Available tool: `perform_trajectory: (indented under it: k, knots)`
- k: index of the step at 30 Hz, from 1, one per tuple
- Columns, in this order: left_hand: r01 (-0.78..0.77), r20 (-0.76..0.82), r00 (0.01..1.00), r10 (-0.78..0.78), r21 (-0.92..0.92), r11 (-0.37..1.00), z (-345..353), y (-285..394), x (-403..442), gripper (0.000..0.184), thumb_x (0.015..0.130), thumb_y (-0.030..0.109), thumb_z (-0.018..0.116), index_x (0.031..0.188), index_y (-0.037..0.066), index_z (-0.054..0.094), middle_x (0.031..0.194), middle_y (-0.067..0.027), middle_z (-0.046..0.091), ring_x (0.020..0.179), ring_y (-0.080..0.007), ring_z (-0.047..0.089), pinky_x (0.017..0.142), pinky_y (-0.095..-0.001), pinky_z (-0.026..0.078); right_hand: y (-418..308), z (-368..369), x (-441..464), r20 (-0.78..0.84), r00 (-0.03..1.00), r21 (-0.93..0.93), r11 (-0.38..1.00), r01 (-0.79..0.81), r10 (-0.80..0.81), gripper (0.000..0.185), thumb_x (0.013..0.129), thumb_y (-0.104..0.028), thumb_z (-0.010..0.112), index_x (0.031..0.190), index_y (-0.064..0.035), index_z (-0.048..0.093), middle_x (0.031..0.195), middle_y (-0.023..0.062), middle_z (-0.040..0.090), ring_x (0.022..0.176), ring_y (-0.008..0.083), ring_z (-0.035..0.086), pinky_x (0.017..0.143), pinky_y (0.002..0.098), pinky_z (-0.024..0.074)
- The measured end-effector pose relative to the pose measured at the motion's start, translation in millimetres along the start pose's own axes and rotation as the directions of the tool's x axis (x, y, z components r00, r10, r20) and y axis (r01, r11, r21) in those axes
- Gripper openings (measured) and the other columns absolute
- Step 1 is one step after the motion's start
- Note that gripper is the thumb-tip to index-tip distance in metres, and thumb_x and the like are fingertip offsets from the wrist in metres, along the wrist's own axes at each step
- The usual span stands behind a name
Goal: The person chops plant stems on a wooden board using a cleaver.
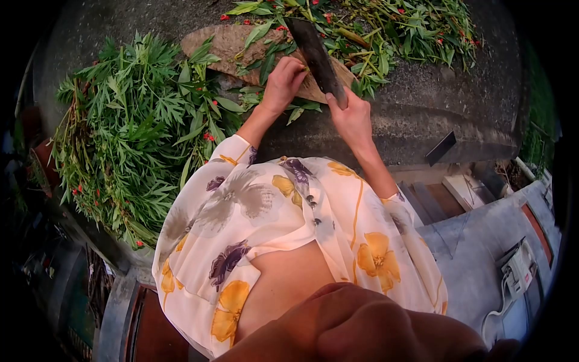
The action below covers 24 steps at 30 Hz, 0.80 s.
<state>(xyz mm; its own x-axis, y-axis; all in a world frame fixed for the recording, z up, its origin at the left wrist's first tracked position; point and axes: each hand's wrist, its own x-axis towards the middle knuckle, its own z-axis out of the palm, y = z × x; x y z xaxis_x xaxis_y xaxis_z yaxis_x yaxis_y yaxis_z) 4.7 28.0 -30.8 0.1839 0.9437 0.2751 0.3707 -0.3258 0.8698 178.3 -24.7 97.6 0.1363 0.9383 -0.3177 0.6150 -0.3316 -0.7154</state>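
Note:
My right hand (pixel 351 117) is closed around the handle end of a large knife (pixel 316 57). Its long dark blade slants up and left over a worn wooden board (pixel 208 43). Just left of the blade, my left hand (pixel 283 84) has its fingers pinched together above the board. A small yellow-green bit shows at those fingertips, too small to name. Loose green leaves (pixel 268 63) lie on the board beside my left hand. Part of the board is hidden behind the blade and both hands.
A big heap of leafy green stems (pixel 126 133) with red flowers covers the left side. Another pile of cut leaves and stems (pixel 416 30) lies beyond the board. A dark flat piece (pixel 441 148) rests near the concrete edge (pixel 482 130). A pale device (pixel 518 269) stands lower right.

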Motion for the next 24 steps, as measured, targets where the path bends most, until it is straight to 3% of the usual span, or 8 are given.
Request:
perform_trajectory:
  k: [2,4,5,10,24]
  knots:
    - [0.006,-0.008,1.0,-0.006,0.004,1.0,1.9,3.0,-2.0,0.02,0.086,-0.002,0.077,0.1,0.0,0.063,0.102,-0.01,0.065,0.076,-0.0211,0.067,0.065,-0.0314,0.056,1.2,1.0,-0.7,-0.004,1.0,-0.002,1.0,0.008,-0.008,0.022,0.093,-0.019,0.071,0.09,0.0014,0.062,0.062,0.0228,0.052,0.063,0.0469,0.059,0.057,0.0452,0.046]
    - [0.177,-0.071,0.98,-0.186,-0.118,0.977,4.7,9.6,-7.4,0.02,0.086,-0.003,0.075,0.101,0.001,0.062,0.099,-0.0121,0.063,0.08,-0.0272,0.068,0.067,-0.0347,0.057,3.1,2.6,-2.4,-0.036,0.999,0.019,0.999,0.031,-0.031,0.023,0.093,-0.018,0.071,0.089,0.0016,0.061,0.063,0.0237,0.053,0.066,0.0477,0.06,0.058,0.0465,0.0464]
    - [0.177,-0.072,0.98,-0.186,-0.117,0.977,5.0,8.9,-8.5,0.02,0.086,-0.003,0.075,0.101,0.001,0.062,0.099,-0.0121,0.063,0.08,-0.0272,0.068,0.067,-0.0347,0.057,2.8,2.4,-2.6,-0.036,0.999,0.019,0.999,0.032,-0.032,0.023,0.093,-0.018,0.071,0.089,0.0016,0.061,0.063,0.0237,0.053,0.066,0.0477,0.06,0.058,0.0465,0.0464]
    - [0.101,-0.104,0.989,-0.101,-0.004,0.995,6.4,3.6,-17.1,0.016,0.089,0.0,0.076,0.1,0.0,0.065,0.097,-0.0099,0.064,0.076,-0.0187,0.069,0.066,-0.03,0.057,3.6,3.8,-4.7,-0.01,0.999,-0.013,0.999,0.036,-0.037,0.022,0.093,-0.017,0.071,0.087,0.0016,0.06,0.063,0.0243,0.054,0.067,0.048,0.061,0.057,0.0477,0.0461]
    - [-0.025,-0.129,0.991,0.036,0.081,0.996,5.8,-2.6,-15.6,0.019,0.081,-0.005,0.076,0.096,0.001,0.065,0.091,-0.0106,0.066,0.071,-0.0218,0.069,0.063,-0.0311,0.058,2.2,7.4,-10.8,-0.035,0.994,-0.017,0.994,0.107,-0.108,0.022,0.094,-0.015,0.07,0.085,0.0008,0.058,0.062,0.024,0.053,0.066,0.048,0.06,0.055,0.0478,0.0454]
